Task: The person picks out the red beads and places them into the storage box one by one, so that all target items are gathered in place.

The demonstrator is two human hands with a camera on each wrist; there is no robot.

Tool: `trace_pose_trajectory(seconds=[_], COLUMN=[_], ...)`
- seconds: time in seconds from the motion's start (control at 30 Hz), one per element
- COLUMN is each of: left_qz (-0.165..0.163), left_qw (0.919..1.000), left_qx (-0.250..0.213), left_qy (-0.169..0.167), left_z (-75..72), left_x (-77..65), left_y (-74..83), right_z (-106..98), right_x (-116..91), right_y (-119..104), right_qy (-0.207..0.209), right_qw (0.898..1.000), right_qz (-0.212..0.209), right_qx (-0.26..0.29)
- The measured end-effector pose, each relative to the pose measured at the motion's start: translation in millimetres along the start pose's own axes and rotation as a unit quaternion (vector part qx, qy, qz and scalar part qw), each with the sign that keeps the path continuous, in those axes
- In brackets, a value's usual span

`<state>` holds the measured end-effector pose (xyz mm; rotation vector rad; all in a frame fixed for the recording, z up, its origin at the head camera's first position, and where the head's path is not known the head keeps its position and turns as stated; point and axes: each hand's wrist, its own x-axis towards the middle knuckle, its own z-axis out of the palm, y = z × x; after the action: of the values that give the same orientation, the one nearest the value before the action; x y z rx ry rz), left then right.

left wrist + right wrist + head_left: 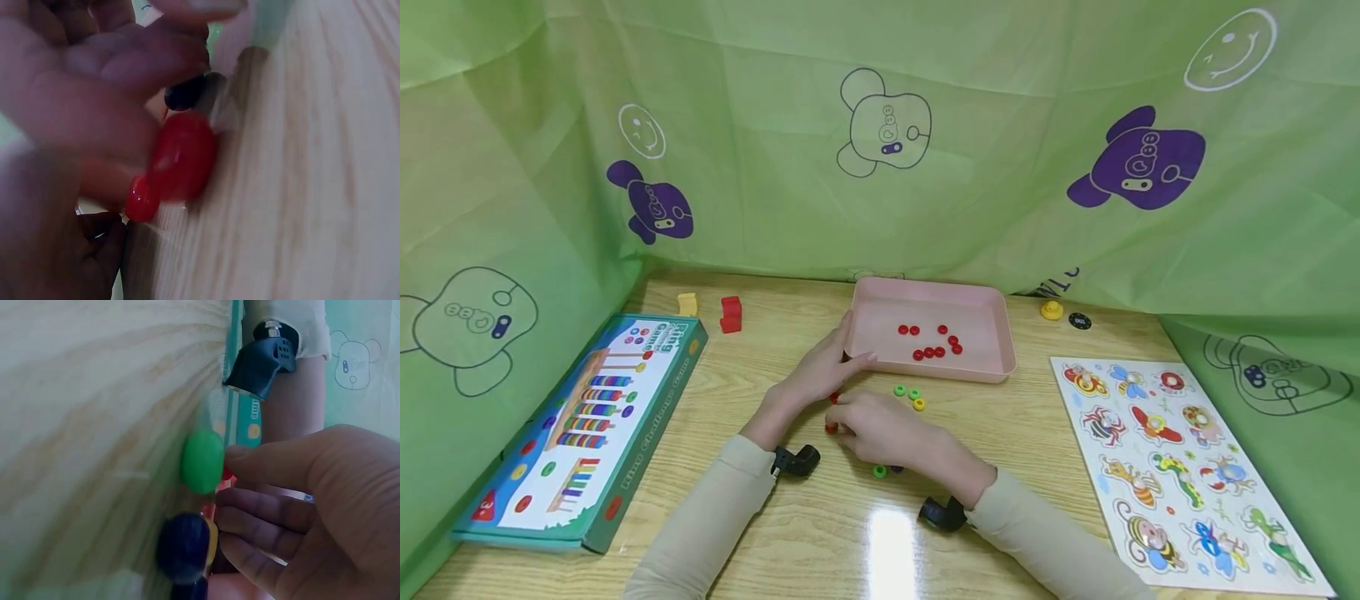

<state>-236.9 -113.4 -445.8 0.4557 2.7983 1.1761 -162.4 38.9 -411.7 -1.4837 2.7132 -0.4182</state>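
My left hand (820, 367) rests at the near left corner of a pink tray (930, 373), thumb extended along the front rim and fingers by the side wall. In front of it, my right hand (880, 425) pinches a small red ring (831, 428) low over the table; in the left wrist view this red ring (184, 156) meets a blurred finger. Another red ring (835, 398) lies just under the left hand. Inside the tray are several red rings (928, 352). Near the right hand, a green ring (203, 461) and dark blue ring (184, 547) appear.
Two green rings and a yellow ring (919, 405) lie before the tray. A ring game box (655, 417) sits left, an insect picture board (1180, 467) right. Red block (731, 314), yellow block (688, 304), yellow duck (1052, 311) and black chip (1079, 321) stand at the back.
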Motion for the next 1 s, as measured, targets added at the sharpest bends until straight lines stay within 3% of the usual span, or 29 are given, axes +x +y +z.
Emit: trace_pose_trajectory(seconds=[0.6, 0.8, 1.0], left_qz=[-0.005, -0.009, 0.023], left_qw=[1.0000, 0.9999, 0.9996], left_qx=[-0.003, -0.007, 0.013], left_qy=[0.001, 0.000, 0.002], left_z=[0.6, 1.1, -0.8], left_x=[-1.8, -1.9, -0.1], left_y=[1.3, 0.3, -0.1], right_z=[3, -12, -53], right_x=[5, 2, 1], right_y=[-6, 2, 27], right_qy=[0.002, 0.006, 0.074], right_qw=[0.999, 1.000, 0.992], right_qz=[-0.034, -0.003, 0.074], right_qx=[0.002, 0.020, 0.070])
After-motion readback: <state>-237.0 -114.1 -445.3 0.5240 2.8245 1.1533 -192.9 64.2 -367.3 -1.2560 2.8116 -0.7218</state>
